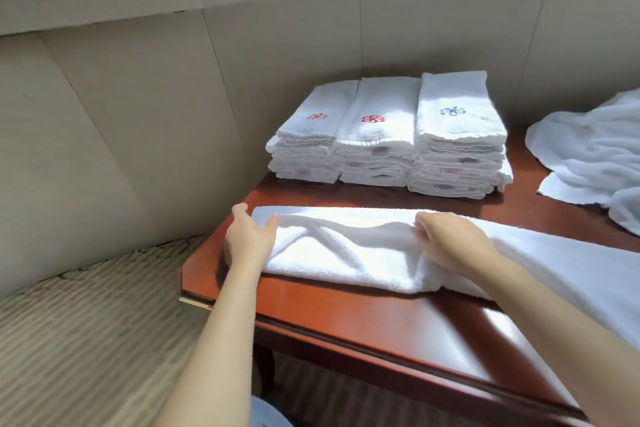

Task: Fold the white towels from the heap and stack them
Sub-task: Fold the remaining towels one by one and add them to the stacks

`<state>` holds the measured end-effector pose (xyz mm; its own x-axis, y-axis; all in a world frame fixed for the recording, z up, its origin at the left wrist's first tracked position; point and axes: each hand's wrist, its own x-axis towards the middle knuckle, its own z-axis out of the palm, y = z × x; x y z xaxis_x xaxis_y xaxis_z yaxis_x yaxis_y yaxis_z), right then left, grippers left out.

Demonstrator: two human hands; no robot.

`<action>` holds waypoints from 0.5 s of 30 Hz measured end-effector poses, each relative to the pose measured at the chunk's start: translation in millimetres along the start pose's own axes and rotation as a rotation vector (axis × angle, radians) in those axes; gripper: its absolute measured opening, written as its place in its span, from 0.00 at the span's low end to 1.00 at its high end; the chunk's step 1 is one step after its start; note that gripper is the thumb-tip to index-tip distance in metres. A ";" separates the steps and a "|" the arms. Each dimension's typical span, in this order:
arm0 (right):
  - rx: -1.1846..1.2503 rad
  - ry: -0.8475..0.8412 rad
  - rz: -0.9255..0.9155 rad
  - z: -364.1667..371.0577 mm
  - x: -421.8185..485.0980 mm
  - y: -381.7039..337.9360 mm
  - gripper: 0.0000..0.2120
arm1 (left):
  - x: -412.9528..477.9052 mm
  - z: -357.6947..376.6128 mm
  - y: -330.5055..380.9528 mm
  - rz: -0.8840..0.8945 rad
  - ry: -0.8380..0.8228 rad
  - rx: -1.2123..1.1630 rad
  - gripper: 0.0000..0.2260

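1. The right hand point(450, 241) pinches a fold mid-towel; the left hand point(247, 239) lies spread against its left end.
2. The towel point(346, 255) lies folded lengthwise on the table point(363, 319) — near the stacks point(381, 135).
3. Soft, light, floppy — probably best taken by the corners.
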<state>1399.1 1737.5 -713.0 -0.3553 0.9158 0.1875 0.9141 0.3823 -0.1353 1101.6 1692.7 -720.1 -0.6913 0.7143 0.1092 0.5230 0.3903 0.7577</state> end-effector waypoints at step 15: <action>-0.011 0.182 0.258 28.3 34.1 -13.7 0.07 | 25.3 -20.0 -1.5 0.004 -0.032 -0.046 0.27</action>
<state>1368.9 1767.0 -732.2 -0.0709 0.9449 0.3197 0.9719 0.1375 -0.1908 1073.4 1698.5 -705.6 -0.6723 0.7345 0.0926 0.5019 0.3603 0.7863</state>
